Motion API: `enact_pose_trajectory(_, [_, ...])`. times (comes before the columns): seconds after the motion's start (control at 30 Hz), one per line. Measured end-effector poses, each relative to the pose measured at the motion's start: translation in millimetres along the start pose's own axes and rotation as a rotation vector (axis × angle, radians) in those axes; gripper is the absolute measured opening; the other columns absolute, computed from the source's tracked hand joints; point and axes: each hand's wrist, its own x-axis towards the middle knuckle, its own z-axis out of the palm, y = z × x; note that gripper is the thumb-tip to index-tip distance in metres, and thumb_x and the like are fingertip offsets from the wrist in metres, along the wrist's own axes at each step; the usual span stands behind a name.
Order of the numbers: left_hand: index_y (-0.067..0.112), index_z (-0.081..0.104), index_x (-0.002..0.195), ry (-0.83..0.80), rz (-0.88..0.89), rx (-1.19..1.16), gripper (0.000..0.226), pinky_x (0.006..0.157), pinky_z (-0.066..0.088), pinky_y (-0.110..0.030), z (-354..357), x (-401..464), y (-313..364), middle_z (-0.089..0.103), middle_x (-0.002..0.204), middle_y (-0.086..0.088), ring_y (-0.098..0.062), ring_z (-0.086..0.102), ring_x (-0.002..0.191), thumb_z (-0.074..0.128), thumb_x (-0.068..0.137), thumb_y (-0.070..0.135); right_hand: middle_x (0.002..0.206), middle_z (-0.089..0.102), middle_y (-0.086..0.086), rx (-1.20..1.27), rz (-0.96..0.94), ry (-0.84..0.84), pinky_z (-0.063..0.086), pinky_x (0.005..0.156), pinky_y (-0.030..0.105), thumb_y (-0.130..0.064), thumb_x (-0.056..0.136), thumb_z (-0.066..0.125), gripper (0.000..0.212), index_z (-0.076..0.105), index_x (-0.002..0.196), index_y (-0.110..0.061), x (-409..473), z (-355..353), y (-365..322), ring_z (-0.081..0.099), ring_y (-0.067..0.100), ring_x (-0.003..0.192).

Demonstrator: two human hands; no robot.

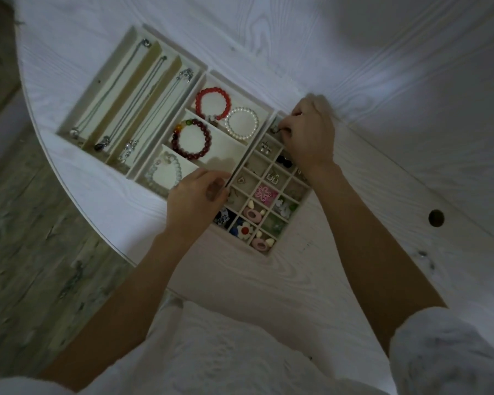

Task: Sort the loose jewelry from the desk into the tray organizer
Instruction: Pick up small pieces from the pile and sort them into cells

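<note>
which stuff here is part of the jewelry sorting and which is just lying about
Part of the job:
- grid tray with earrings
- bracelet tray with the red bead bracelet and pearl bracelet
- necklace tray
- left hand and right hand, both at the grid tray

Just there:
- white desk
- cable hole
- small object on the desk, too blurred to identify

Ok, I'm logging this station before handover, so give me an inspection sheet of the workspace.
Surface: white wood-grain desk, round hole at right.
Job's things: necklace tray, bracelet tray and small-compartment tray, all filled.
Clutter: small loose item on the desk, too blurred to identify.
Grippers: left hand grips the small-compartment tray's edge; right hand pinches something small over its far corner.
Cables: nothing seen.
Surroundings: grey wood-look floor at left.
</note>
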Motion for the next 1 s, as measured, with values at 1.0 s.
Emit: enact_pose_trajectory(1.0, [0.01, 0.069, 0.112, -0.019, 0.047, 0.01, 0.035, 0.067, 0.046, -0.023, 0.7, -5.1, 4.1, 0.066, 0.095, -0.008, -0.011, 0.054, 0.07, 0.071, 0.077, 0.002, 0.121, 0.059, 0.006, 0.208, 0.266, -0.04, 0.034, 0.097, 0.035, -0.011, 0.089, 0.048, 0.032, 0.06, 0.119, -0.012, -42.9, -7.6, 0.3, 0.052, 0.023, 0.109])
